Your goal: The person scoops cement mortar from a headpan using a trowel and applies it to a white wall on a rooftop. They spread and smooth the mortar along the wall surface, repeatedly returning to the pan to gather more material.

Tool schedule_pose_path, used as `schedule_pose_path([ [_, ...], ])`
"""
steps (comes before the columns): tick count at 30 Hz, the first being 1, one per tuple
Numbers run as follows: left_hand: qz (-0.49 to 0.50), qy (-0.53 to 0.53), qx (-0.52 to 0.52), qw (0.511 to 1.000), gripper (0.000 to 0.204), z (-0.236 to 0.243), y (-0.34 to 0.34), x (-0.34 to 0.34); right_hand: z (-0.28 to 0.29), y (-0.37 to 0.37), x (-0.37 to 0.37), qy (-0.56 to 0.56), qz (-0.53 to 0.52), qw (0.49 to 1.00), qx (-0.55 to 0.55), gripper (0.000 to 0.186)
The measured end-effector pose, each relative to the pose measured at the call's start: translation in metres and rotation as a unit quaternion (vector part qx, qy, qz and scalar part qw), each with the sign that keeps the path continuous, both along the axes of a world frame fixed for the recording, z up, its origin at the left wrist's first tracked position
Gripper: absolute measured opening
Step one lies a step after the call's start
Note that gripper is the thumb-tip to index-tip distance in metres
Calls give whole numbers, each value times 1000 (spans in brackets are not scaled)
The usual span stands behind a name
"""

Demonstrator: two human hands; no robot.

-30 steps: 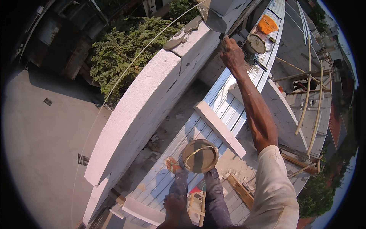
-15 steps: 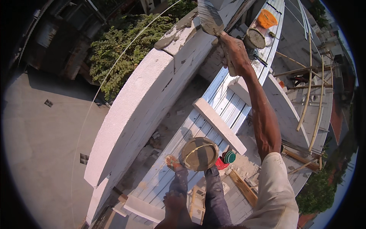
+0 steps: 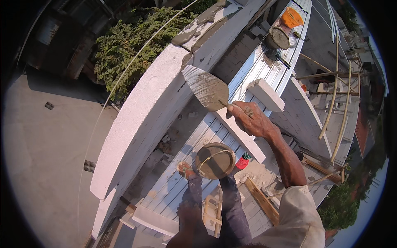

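above the white block wall (image 3: 140, 124), right hand (image 3: 252, 120) clamped on the handle of a mortar-smeared trowel (image 3: 205, 87), blade tilted near the wall top. left hand not in view; state unknown. risk: wet mortar could slide off the tilted blade, missing the mortar bed (image 3: 194, 31). the pan (image 3: 215, 160) sits near the feet; a kick could tip it.

Harsh sunlight, hard shadows, sharp focus; fisheye bends edges, black corners.
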State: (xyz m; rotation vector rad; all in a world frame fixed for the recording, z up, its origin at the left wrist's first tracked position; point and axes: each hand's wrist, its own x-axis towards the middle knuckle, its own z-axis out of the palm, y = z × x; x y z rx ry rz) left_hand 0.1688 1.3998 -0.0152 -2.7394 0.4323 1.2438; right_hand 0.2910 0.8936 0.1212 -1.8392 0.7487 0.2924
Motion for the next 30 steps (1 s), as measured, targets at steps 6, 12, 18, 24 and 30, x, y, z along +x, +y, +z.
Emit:
schedule_pose_path([
  [6,-12,37,27,999,58,6,-17,10,-110,169,-170,50,-146,984,91,50],
  [12,-21,37,82,996,58,3,-12,-3,-243,279,-300,324,54,943,-44,50],
  [18,-49,42,101,993,57,-7,-7,-1,-326,285,-295,404,-23,907,-119,43],
  [24,-43,52,111,992,56,-8,-13,7,-396,290,-302,254,-4,966,-39,28],
  [30,-44,40,99,993,56,-6,-13,6,-325,246,-313,257,-46,961,87,32],
])
